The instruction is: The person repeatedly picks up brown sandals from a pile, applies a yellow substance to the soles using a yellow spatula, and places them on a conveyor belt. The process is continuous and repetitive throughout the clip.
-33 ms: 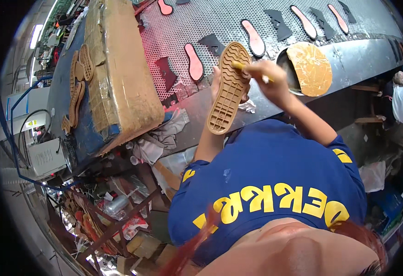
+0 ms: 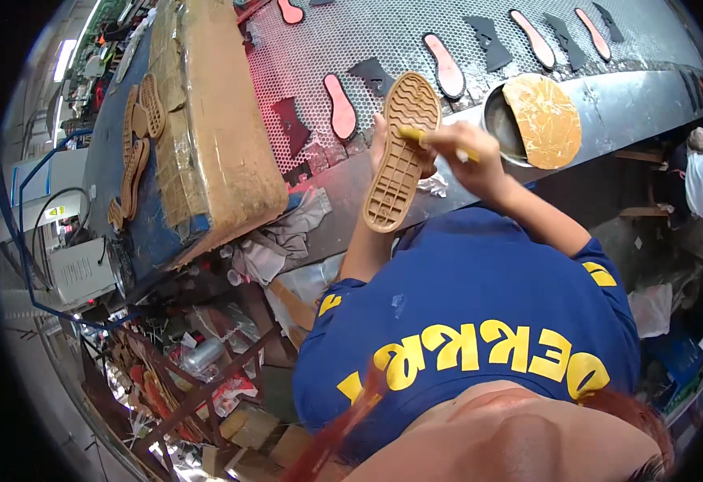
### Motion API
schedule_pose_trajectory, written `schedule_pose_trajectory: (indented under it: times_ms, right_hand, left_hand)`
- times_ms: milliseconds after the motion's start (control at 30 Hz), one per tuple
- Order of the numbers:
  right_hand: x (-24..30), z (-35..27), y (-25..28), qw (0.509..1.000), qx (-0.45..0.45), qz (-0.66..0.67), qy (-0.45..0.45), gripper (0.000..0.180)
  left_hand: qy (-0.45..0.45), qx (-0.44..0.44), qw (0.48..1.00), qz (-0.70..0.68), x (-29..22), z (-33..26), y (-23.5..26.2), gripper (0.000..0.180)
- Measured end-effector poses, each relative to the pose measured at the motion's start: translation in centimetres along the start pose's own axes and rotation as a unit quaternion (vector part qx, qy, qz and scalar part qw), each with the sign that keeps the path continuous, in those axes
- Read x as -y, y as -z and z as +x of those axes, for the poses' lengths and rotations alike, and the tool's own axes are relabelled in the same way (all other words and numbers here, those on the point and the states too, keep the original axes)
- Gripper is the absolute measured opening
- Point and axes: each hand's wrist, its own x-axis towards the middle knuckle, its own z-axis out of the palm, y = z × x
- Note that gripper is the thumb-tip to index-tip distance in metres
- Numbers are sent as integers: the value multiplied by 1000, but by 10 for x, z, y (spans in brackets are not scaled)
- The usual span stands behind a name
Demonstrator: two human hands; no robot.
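A tan shoe sole (image 2: 396, 173) is held up in front of me, its grid and wavy ridges facing the camera. My left hand (image 2: 379, 143) grips it from behind along its left edge; most of those fingers are hidden. In my right hand (image 2: 470, 151), the fingers are closed around a thin yellow stick-like tool, apparently a brush (image 2: 411, 134). Its tip lies at the sole's middle, just below the wavy ridges. Right of that hand, a round metal bowl (image 2: 494, 122) is partly covered by an orange-tan lid (image 2: 544, 124).
Pink insoles (image 2: 445, 68) and dark upper pieces (image 2: 488, 44) lie in rows on a perforated metal mesh (image 2: 392, 36). A large cardboard box (image 2: 223, 128) stands at left, with more tan soles (image 2: 152, 104) beyond it. Crumpled cloth (image 2: 295, 233) lies by the bench edge (image 2: 339, 189).
The yellow brush and my right hand have shifted slightly down the sole, from the wavy ridges toward its middle. My left hand still holds the sole in nearly the same place.
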Motion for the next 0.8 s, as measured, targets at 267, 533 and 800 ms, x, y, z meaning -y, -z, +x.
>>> schedule_pose_trajectory:
  times_ms: [267, 533, 800]
  right_hand:
    - [-42, 21, 6, 980, -58, 104, -157, 27]
    - [36, -26, -14, 985, 142, 94, 4, 27]
    - [-35, -3, 9, 944, -127, 190, -240, 17]
  left_hand:
    - [34, 197, 977, -72, 10, 9, 14, 85]
    - [29, 156, 986, -54, 10, 15, 43, 94]
    - [8, 145, 986, -84, 12, 6, 51, 93]
